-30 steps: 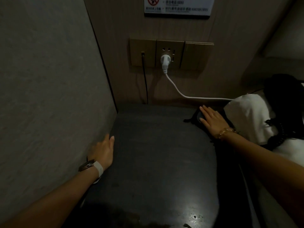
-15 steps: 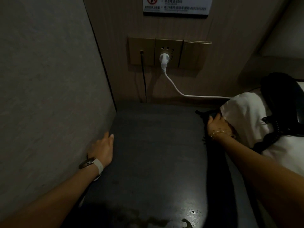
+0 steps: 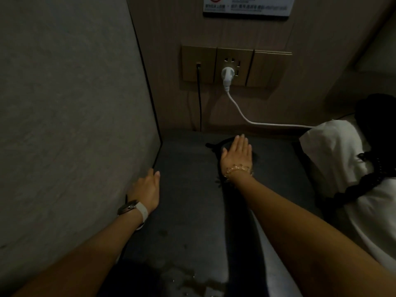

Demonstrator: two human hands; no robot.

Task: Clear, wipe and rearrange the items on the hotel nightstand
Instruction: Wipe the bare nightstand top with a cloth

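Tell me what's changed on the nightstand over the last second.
The right hand slid the dark cloth leftward from the nightstand's right edge toward the middle back, pressing it flat. The left hand stays by the wall; the white plug remains in.

A single view is given, taken from a camera worn on the head, aimed forward and steeply down over the dark surface (image 3: 188, 211). The scene is seen from close range. Both forearms are seen entering from the lower edge, at about 7 and 5 o'clock. The back wall with its socket panel (image 3: 234, 66) is faced at 12 o'clock, a side panel (image 3: 64, 114) fills the frame toward 9 o'clock, and white bedding (image 3: 334, 159) is caught at 3 o'clock. Straight edges are bowed by the wide lens.
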